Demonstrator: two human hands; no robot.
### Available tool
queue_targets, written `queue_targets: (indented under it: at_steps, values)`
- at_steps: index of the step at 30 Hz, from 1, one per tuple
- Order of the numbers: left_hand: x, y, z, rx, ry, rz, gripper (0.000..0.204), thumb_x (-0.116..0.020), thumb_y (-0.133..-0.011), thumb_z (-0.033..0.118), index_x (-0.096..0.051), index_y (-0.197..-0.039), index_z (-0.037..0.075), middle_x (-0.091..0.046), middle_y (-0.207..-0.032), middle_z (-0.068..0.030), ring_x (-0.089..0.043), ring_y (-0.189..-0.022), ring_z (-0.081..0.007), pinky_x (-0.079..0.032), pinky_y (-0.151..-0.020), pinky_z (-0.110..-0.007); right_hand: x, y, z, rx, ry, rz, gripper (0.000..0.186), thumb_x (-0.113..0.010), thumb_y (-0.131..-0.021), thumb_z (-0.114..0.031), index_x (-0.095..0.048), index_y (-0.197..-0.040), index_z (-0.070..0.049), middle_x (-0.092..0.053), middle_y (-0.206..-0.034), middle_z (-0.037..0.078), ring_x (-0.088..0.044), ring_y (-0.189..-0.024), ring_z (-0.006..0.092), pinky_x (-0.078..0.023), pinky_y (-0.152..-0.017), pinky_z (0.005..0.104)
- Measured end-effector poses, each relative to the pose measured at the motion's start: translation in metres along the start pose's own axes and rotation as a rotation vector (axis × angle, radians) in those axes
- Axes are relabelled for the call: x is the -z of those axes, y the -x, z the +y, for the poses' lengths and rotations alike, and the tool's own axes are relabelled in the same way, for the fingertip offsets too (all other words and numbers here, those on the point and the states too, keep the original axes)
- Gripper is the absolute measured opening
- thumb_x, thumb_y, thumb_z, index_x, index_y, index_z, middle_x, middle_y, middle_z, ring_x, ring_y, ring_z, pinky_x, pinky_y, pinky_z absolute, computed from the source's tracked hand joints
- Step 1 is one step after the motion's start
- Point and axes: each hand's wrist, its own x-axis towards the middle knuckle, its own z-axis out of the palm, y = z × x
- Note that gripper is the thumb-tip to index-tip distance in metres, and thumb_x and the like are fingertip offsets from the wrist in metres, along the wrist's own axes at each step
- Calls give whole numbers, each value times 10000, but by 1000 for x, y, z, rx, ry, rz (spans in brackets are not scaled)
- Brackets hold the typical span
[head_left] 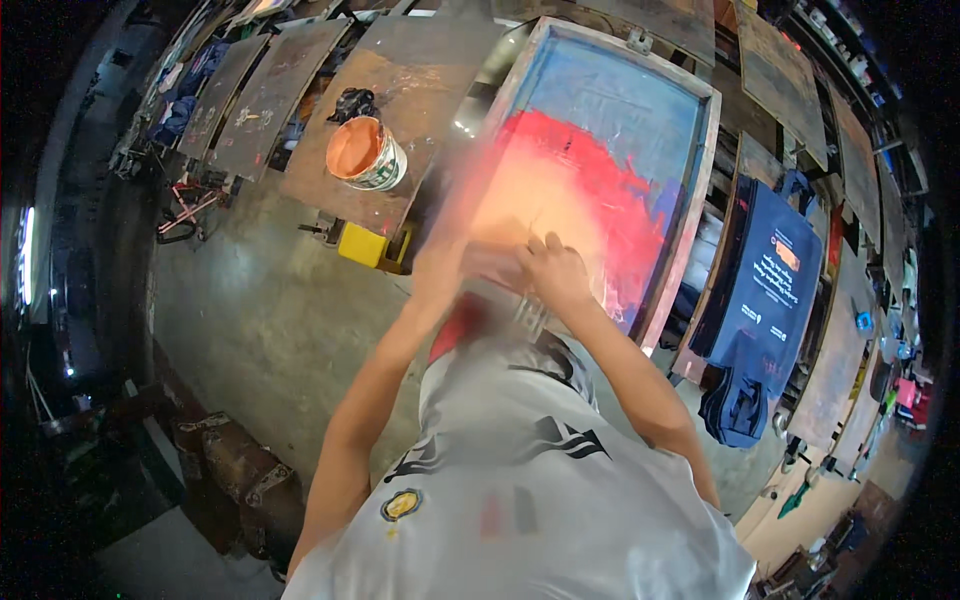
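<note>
A framed printing screen (pixel 712 130) lies in front of me, its blue mesh partly coated with red and orange-peach ink (pixel 600 165). At its near end, a blurred, bar-shaped squeegee (pixel 494 262) spans between my hands. My right hand (pixel 556 270) has its fingers bent over the squeegee's right part. My left hand (pixel 438 272) is at the other end, closed against it, though a hazy smear softens its outline. Both forearms reach forward from my white shirt. The squeegee's lower edge is hidden.
To the left, a tub of orange ink (pixel 368 155) stands on a stained board beside a crumpled black bag (pixel 354 105). A yellow container (pixel 362 245) sits below that board's edge. On the right, a printed navy tote bag (pixel 765 285) lies on another board, handles hanging down.
</note>
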Motion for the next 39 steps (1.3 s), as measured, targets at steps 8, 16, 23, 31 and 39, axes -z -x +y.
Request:
queue_targets:
  at_steps: [8, 16, 23, 31, 39]
  values:
    - [20, 11, 25, -125, 254, 32, 372, -698, -711, 20, -610, -1064, 94, -645, -977, -136, -623, -925, -370, -493, -805, -461, 27, 18, -5, -34, 31, -32, 145, -667, -779, -172, -598, -899, -127, -580, -884, 19, -588, -915, 213, -560, -660, 331]
    - [24, -108, -13, -384, 155, -49, 446, -755, -745, 161, -582, -1153, 110, -626, -999, -103, -600, -951, -341, -470, -832, -447, 23, -48, 34, -276, -95, -65, 200, -652, -797, -166, -571, -947, -61, -646, -857, 110, -623, -891, 302, -542, -708, 432]
    - [21, -92, -24, -323, 238, 249, 757, -773, -768, 250, -402, -1393, 37, -517, -1237, -214, -511, -1086, -404, -428, -937, -459, -2, -60, -10, -799, 23, 150, 226, -629, -792, -106, -552, -995, -45, -653, -850, 188, -672, -829, 364, -558, -681, 479]
    - [-36, -52, -120, 80, 714, -318, 773, -768, -773, 382, -431, -1325, -42, -557, -1257, -231, -559, -1142, -345, -449, -994, -417, -34, -137, -60, -793, 125, -72, 357, -644, -820, -200, -518, -1056, 37, -648, -912, 202, -685, -812, 314, -573, -673, 384]
    - [-22, -56, -148, 23, 1061, -778, 683, -807, -777, 274, -480, -1294, -31, -603, -1165, -128, -582, -1073, -170, -484, -937, -328, -84, -198, -97, -614, 575, 178, 379, -566, -798, -183, -575, -1038, 110, -660, -879, 183, -688, -761, 249, -522, -592, 291]
